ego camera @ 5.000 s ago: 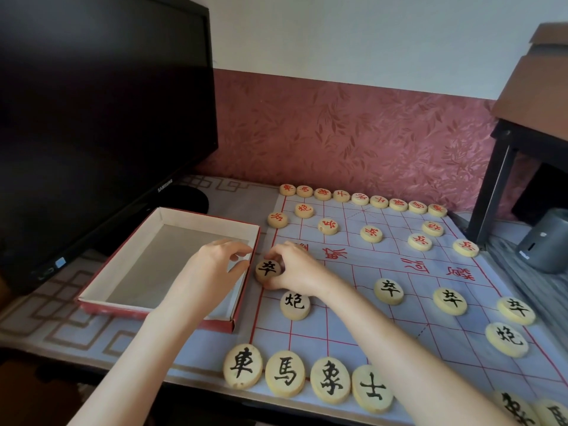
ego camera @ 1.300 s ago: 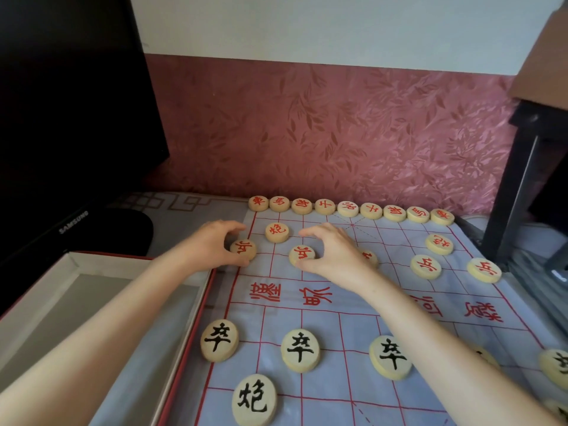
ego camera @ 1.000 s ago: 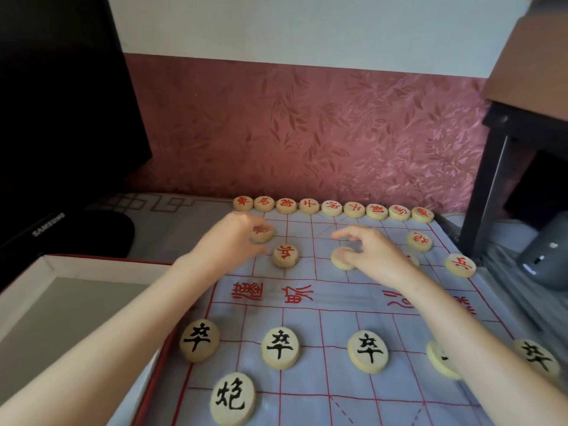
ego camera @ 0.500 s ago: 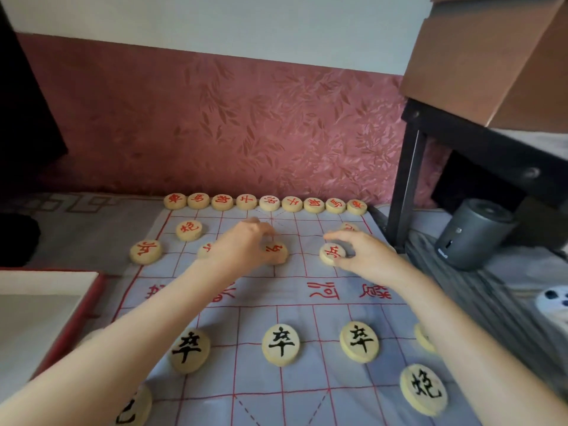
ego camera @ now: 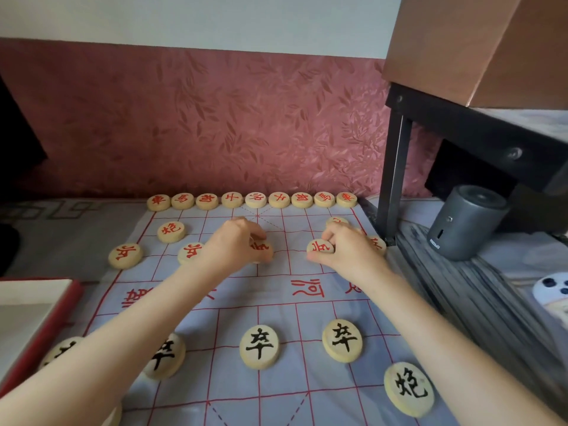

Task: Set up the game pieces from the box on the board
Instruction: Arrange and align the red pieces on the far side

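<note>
On the pale blue cloth board, far side: left hand fingertips pinch a round, red-lettered wooden disc; right hand pinches another. Discs appear light, rigid, smooth; grip the rim edges.

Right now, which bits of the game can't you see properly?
All in the head view:
- Red piece under the left hand: the fingers cover part of its character.
- Two red pieces beyond the right hand: mostly hidden behind it.
- Black piece at lower left: the left forearm covers it.
- Box: cut off by the left edge, so its inside is unseen.
- White object at far right: cut off and blurred.
</note>
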### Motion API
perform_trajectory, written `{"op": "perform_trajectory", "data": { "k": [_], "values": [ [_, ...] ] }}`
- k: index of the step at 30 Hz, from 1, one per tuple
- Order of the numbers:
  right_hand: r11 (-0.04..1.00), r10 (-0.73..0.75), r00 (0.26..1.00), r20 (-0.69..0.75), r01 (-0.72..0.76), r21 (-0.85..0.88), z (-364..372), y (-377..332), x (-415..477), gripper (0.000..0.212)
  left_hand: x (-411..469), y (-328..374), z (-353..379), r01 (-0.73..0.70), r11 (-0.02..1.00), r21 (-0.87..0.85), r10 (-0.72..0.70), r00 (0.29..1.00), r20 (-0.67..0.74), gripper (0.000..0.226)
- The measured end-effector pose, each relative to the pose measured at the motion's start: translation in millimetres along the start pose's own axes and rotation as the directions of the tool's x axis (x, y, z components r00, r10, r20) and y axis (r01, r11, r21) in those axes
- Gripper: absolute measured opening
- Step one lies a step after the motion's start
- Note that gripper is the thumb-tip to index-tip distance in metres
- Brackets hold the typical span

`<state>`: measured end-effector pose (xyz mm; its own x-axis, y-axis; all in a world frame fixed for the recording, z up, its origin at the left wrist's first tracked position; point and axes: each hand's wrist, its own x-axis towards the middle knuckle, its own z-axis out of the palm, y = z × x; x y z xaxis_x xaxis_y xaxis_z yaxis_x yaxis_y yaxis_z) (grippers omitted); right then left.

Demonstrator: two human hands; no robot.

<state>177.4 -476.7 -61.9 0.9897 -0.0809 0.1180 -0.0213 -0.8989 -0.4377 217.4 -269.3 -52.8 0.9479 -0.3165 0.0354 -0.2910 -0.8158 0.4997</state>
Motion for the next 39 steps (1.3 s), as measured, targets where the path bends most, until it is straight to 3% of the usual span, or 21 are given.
{"op": "perform_trajectory", "data": {
  "k": [4,8,15,21,28,39],
  "values": [
    [0.995,-0.002,0.997,-0.074,-0.005,-0.101,4.2,-6.8,0.4,0.057,-0.5,1.3,-3.6,-0.065,0.996,-0.068,0.072,0.992,0.106,0.054],
    [1.000,-0.014,1.000,-0.023,0.014,0.002,-2.0,-5.0,-1.2,0.068,-3.0,0.9,-4.1,-0.103,0.992,-0.076,0.111,0.987,0.115,0.058],
    [0.990,-0.103,0.970,0.222,0.079,0.115,-16.1,0.4,0.4,0.057,-9.8,4.8,5.3,0.062,0.998,-0.009,-0.062,0.996,-0.070,0.076],
    [0.986,-0.104,0.985,0.140,0.084,0.142,-7.8,-0.9,0.5,0.046,-12.9,7.7,8.9,0.121,0.990,0.073,-0.110,0.985,-0.135,0.064],
    [0.989,-0.074,0.997,0.033,0.069,0.128,2.6,-0.1,-0.6,0.042,-14.5,1.2,6.5,0.111,0.993,-0.037,-0.115,0.987,-0.115,0.040],
    [0.983,-0.059,0.998,-0.012,0.060,0.173,8.6,1.7,-1.5,0.043,-16.6,-3.3,5.5,0.030,0.999,-0.045,-0.032,0.998,-0.051,0.041]
  ]
}}
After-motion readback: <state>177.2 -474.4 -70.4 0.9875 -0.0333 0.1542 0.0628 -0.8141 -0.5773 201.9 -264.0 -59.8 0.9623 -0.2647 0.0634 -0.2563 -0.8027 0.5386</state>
